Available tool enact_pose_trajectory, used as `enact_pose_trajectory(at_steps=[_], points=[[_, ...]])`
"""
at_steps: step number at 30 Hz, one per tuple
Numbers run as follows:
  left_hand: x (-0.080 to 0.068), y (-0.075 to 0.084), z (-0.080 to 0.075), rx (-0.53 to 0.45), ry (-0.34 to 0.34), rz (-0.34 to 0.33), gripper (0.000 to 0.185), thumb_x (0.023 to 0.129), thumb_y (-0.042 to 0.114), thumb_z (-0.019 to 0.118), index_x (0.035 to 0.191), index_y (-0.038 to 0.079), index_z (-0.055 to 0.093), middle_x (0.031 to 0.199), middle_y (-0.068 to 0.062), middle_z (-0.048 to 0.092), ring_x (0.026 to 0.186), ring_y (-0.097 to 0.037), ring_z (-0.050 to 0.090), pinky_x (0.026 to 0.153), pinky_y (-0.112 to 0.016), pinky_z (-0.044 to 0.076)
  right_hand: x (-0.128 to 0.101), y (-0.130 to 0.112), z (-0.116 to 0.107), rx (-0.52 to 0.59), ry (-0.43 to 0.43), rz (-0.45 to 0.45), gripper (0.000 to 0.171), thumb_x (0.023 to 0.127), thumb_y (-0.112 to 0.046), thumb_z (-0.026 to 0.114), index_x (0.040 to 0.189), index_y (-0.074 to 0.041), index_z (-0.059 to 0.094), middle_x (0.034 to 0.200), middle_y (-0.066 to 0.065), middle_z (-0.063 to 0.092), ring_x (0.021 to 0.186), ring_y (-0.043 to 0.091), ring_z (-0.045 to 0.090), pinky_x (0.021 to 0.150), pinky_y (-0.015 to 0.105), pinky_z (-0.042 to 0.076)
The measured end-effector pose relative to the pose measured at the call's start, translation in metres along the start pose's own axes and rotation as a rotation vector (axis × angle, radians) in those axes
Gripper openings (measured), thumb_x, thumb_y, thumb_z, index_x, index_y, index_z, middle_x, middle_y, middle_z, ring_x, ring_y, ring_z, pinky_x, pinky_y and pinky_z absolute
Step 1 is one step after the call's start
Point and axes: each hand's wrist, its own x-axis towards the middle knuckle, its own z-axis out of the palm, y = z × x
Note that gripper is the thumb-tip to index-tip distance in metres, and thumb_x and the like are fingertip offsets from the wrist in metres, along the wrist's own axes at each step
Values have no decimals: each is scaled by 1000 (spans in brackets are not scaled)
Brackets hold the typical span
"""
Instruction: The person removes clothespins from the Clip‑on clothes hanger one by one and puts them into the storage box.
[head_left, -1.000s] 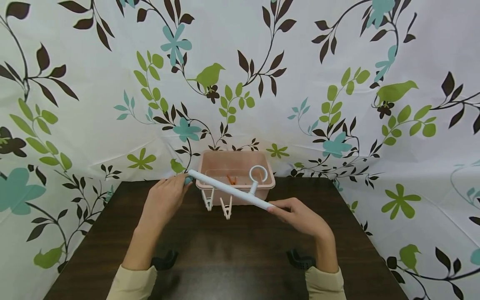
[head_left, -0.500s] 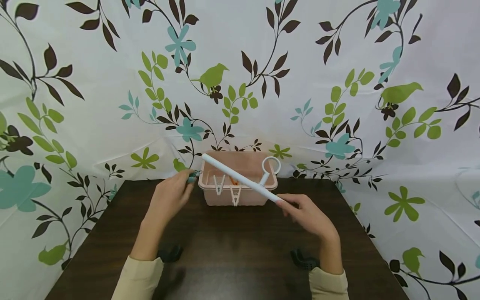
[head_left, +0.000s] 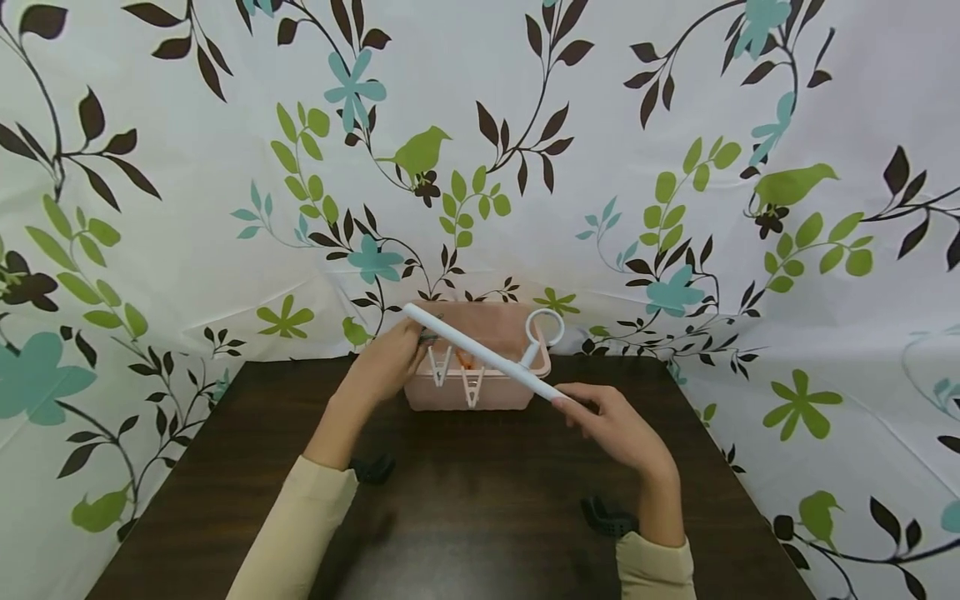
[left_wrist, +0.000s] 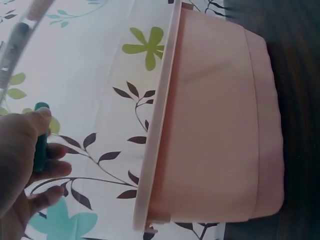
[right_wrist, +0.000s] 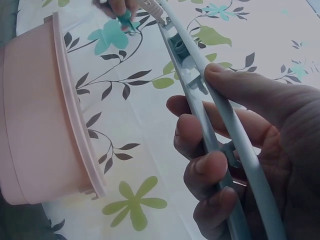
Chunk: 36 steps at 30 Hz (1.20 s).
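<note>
My right hand grips the near end of a white hanger bar. The bar slants up to the left over a pink basket. It carries a ring and two white clips that hang below it. My left hand pinches a teal clothespin right at the bar's far end. In the right wrist view my fingers curl round the bar, and the teal clothespin shows at the top. An orange clothespin lies inside the basket.
The basket stands at the back edge of a dark wooden table, against a floral curtain that closes in the back and both sides. Black objects sit under both forearms.
My left hand let go of the bar's far end and then came up and right to it again with the teal clothespin. My right hand raised the bar over the basket.
</note>
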Motion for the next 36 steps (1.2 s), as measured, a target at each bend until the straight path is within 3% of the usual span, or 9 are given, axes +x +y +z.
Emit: enact_pose_trajectory(at_steps=[3,6,11,13,15,18,23,30,36], points=[[10,-2,6,-7,71,52,42,111,21,63,148,4,51,122,-20,66,93,-34,75,73,-48,60,-1,0,0,-2,4,-5,32,110,-44,63,133,-24,74,91,7,68,67,17,61,63,36,56],[18,-5,11,-58,102,82,47,109,14,66,153,11,50,133,-18,64,94,-32,75,73,-45,61,-1,-1,1,-3,10,-8,31,109,-44,64,132,-25,75,91,4,69,68,18,62,64,36,57],[29,-7,15,-231,-24,-51,39,106,-2,63,140,14,55,121,-11,64,88,-26,65,69,-41,51,0,-4,2,-4,17,-7,32,109,-44,65,133,-25,74,92,4,70,71,20,63,66,36,57],[33,-8,15,-290,-87,-114,41,105,-2,64,142,14,57,122,-12,65,96,-27,67,75,-42,54,0,-5,2,-5,21,-4,33,109,-44,65,133,-24,74,93,5,70,73,21,63,68,36,58],[38,-10,16,-334,-134,-138,45,106,3,66,149,13,57,133,-13,66,111,-30,69,87,-46,58,-1,-5,2,-3,27,-3,33,108,-43,65,134,-24,74,95,6,71,75,22,64,69,37,58],[46,-13,17,-376,-183,-120,49,107,9,67,154,13,56,148,-16,62,130,-34,66,102,-51,57,-1,-5,2,3,30,-1,33,109,-42,66,134,-23,75,97,8,72,77,25,65,69,35,58],[54,-16,18,-386,-204,-67,47,107,8,67,153,9,59,158,-19,56,137,-39,62,107,-54,55,-2,-4,2,8,30,5,33,109,-42,66,134,-22,75,97,6,72,78,27,66,69,33,58],[60,-21,23,-407,-212,-85,47,108,10,66,153,3,57,156,-22,58,138,-42,60,111,-57,52,-2,-5,0,3,36,0,34,108,-42,66,133,-21,75,97,6,73,81,22,67,72,38,61],[58,-19,20,-411,-183,-82,45,105,12,72,146,-2,61,148,-24,62,137,-44,58,111,-58,51,-2,-4,-1,-5,39,0,35,108,-42,67,133,-20,75,97,3,73,79,22,66,71,35,59]])
